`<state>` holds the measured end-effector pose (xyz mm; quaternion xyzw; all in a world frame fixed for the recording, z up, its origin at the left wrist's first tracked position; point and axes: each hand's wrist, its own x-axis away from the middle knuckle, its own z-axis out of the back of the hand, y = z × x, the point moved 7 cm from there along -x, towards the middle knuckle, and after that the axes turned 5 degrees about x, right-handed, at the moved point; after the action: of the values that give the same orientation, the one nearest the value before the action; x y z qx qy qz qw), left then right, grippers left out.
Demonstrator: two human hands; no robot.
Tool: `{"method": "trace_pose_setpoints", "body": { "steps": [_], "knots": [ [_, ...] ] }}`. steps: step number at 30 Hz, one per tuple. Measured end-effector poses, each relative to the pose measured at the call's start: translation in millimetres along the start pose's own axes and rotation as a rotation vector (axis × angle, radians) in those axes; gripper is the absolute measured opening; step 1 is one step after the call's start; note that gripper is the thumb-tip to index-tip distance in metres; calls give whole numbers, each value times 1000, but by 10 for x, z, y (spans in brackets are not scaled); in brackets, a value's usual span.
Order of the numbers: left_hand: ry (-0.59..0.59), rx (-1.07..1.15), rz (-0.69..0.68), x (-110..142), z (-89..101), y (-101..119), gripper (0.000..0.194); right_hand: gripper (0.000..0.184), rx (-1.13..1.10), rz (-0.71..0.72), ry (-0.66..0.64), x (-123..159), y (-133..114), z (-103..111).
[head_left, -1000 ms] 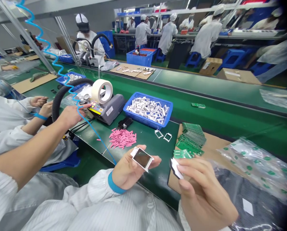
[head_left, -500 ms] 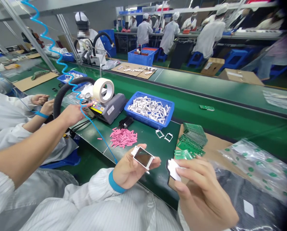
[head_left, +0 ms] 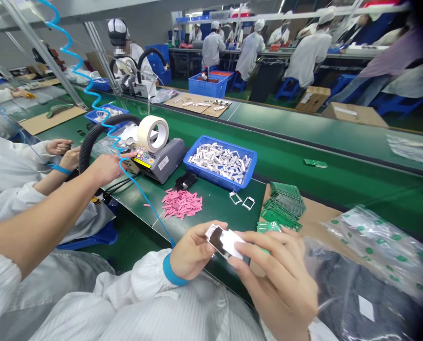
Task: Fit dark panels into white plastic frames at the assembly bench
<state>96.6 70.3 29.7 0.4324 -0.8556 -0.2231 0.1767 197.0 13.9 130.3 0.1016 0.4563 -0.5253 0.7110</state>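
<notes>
My left hand (head_left: 192, 250), with a blue wristband, is closed on a small white frame (head_left: 210, 230) with a dark inside. Between the fingers and thumb of my right hand (head_left: 280, 270) is a thin white-faced panel (head_left: 232, 243) with a dark edge. The panel lies over part of the frame; whether the two touch, I cannot tell. Beyond my hands are a heap of pink strips (head_left: 182, 203), two loose white frames (head_left: 248, 203) and a stack of green circuit boards (head_left: 284, 201).
A blue bin (head_left: 220, 177) of white frames stands beside a tape dispenser (head_left: 165, 161), which carries a tape roll (head_left: 143, 135). At left, a co-worker's hand (head_left: 108, 169) touches its buttons. Clear plastic bags (head_left: 378, 246) lie at right. A coiled blue hose (head_left: 90, 90) hangs at left.
My right hand has moved left with the panel, which now overlaps the frame in my left hand. A loose green board on the far belt has shifted right.
</notes>
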Motion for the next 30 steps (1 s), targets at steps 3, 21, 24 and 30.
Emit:
{"method": "trace_pose_setpoints", "body": {
  "steps": [3, 21, 24, 30],
  "knots": [
    [28, -28, 36, -2, 62, -68, 40, 0, 38, 13, -7, -34, -58, -39],
    [426, 389, 218, 33, 800, -355, 15, 24, 73, -330, -664, 115, 651, -1259],
    [426, 423, 151, 57, 880, -205, 18, 28, 146, -365, -701, 104, 845, -1578],
    [350, 482, 128, 30, 884, -83, 24, 19, 227, -337, -818, 207, 1026, -2131]
  ]
}}
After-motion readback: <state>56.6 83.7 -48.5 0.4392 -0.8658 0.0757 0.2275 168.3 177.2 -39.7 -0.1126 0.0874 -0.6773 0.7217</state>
